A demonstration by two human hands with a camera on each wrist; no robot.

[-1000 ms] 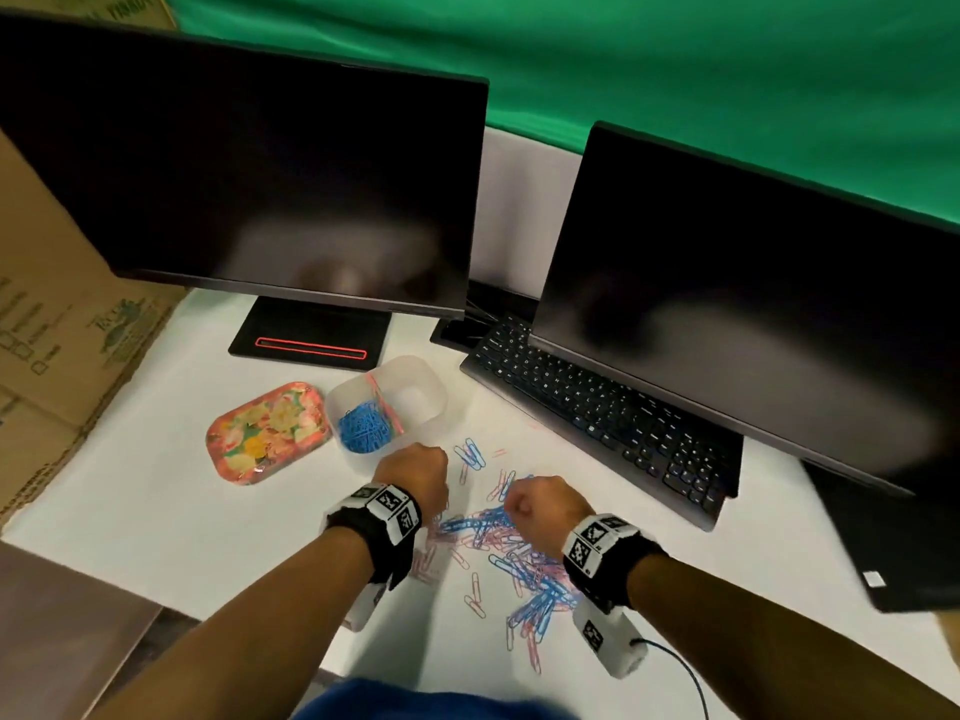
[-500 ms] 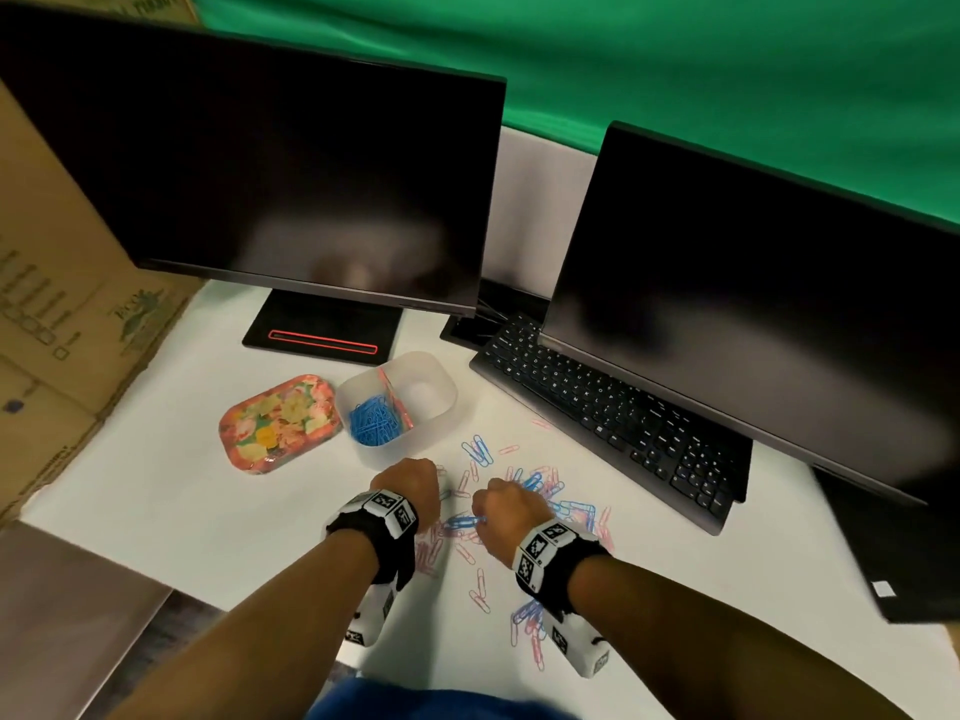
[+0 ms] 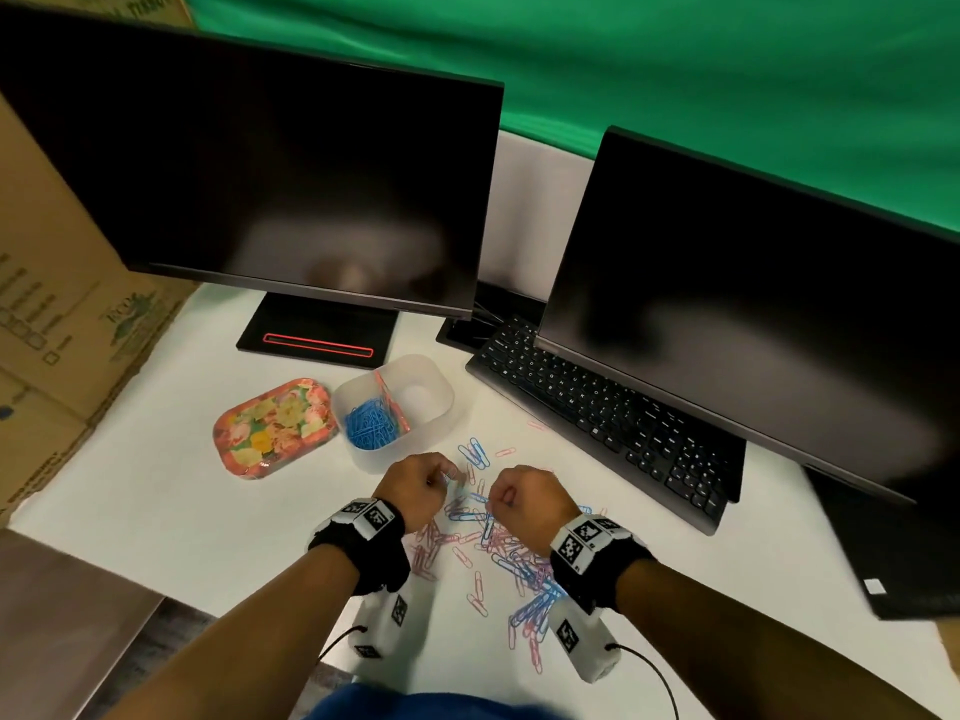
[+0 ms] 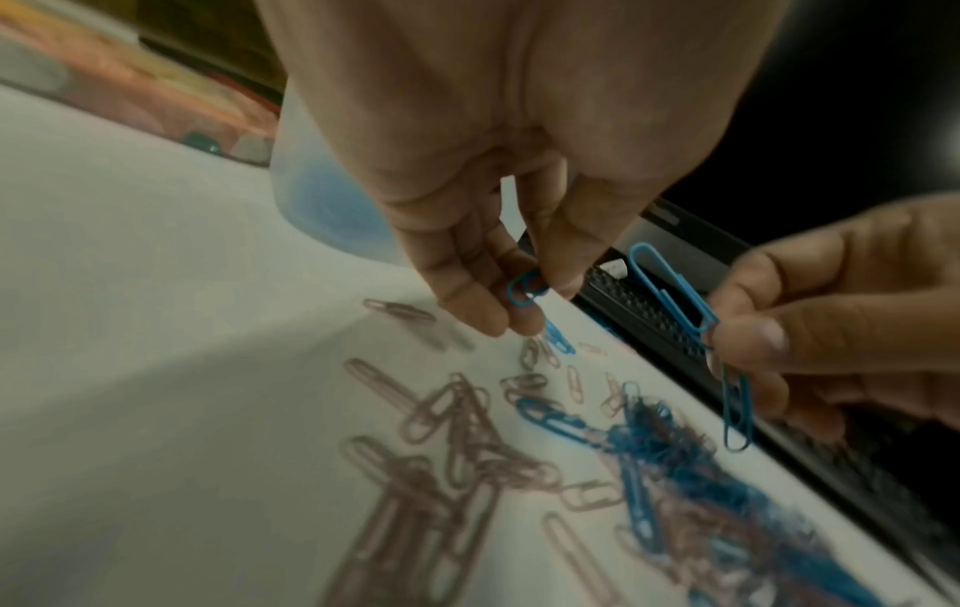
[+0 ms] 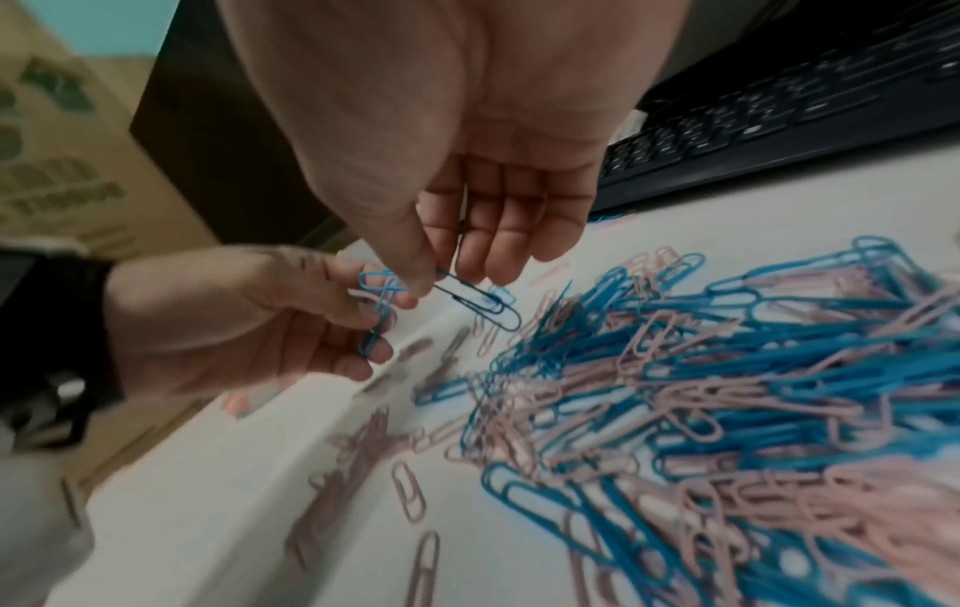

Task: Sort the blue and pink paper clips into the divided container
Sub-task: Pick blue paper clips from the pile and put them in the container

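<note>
Left hand (image 4: 467,230) pinching blue clips (image 4: 527,289) at fingertips; right hand (image 5: 457,185) pinching linked blue clips (image 5: 478,302) between thumb and finger. Both above mixed blue-and-pink pile (image 3: 498,543) on white surface (image 3: 156,491). Divided container (image 3: 441,413) just beyond, blue side part-filled. Advised: separate linked clips, carry low, release over blue compartment only.
</note>
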